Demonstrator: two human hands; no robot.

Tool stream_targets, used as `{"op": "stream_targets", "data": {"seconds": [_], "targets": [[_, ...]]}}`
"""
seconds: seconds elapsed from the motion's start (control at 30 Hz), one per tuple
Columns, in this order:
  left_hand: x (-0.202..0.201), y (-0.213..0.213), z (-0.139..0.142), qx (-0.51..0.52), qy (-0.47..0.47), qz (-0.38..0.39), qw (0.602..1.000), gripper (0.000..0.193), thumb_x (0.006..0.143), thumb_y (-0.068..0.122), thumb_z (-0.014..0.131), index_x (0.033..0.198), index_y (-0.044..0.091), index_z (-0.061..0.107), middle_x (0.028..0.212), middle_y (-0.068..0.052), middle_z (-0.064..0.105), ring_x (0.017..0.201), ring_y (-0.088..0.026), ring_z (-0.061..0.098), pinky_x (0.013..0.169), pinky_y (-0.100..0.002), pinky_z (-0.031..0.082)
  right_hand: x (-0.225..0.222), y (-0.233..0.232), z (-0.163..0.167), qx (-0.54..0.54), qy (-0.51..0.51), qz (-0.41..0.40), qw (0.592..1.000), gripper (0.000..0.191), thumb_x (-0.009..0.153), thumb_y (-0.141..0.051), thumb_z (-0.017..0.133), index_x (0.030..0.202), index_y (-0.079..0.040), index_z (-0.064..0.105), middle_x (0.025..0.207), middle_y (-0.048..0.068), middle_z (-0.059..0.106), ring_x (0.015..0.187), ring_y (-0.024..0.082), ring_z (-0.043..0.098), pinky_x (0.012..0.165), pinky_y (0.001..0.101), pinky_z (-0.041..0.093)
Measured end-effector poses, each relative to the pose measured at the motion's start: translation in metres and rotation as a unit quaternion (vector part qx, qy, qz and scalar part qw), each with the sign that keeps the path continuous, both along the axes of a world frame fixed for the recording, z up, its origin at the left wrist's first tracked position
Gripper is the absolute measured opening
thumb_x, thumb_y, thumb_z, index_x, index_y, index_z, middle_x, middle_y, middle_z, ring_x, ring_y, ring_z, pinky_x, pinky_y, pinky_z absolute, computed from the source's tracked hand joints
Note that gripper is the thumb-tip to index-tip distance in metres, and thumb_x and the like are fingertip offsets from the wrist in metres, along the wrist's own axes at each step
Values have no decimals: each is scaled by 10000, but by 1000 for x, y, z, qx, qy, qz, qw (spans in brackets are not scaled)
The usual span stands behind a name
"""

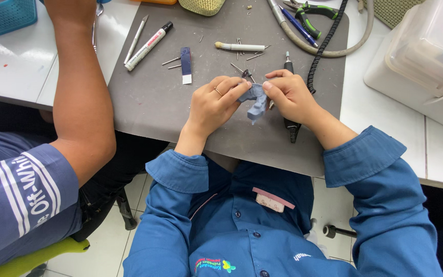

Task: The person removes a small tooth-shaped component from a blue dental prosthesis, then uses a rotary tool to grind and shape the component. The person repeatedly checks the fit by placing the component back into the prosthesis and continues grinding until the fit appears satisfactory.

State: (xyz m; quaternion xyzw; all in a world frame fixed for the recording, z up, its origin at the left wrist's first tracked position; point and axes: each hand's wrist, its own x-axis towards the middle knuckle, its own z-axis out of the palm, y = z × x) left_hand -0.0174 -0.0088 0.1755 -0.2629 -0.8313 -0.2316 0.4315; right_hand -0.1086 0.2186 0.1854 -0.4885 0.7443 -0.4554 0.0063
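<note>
Both hands, left hand (212,104) and right hand (289,95), pinch a blue-grey cast (256,101) with bent fingers.

The mat (155,97) is grey on a white surface (21,61). The held cast (256,101) is pale blue-grey, the sleeves (380,169) deep blue. The basket (3,15) is teal.

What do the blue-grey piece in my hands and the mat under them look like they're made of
Blue-grey piece: probably plaster or dental stone, going by its matte, chalky, irregularly moulded surface; it could be set putty. Grey mat: likely rubber or soft plastic, dull and flat, with rounded corners.
</note>
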Motion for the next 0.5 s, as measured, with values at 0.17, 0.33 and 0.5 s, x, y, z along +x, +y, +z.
{"op": "stream_targets", "data": {"seconds": [0.17, 0.33, 0.5], "targets": [[0, 0, -1, 63, -21, -20, 998, 719, 845, 64, 853, 1456, 131, 480, 1223, 11, 722, 1088, -203, 699, 851, -331, 590, 6, 1, 5, -17, 69, -8, 997, 314, 1086, -195, 531, 835, -33, 626, 714, 45, 600, 732, 231, 557, 1141, 461, 444], [0, -1, -3, 61, -14, -16, 998, 752, 840, 58, 861, 1468, 139, 456, 1224, 16, 729, 1091, -203, 707, 864, -326, 593, 11, 0, 10, -13, 125, -17, 992, 238, 1059, -189, 567, 917, -37, 683, 784, 49, 642, 783, 242, 589, 1151, 477, 420], [0, -2, -3, 49, -12, -11, 999, 747, 823, 55, 857, 1456, 143, 471, 1222, 14, 721, 1086, -207, 706, 855, -324, 588, 13, 1, 13, -8, 140, -18, 990, 233, 1057, -196, 574, 918, -43, 681, 797, 35, 658, 772, 222, 610, 1159, 486, 399]]}}
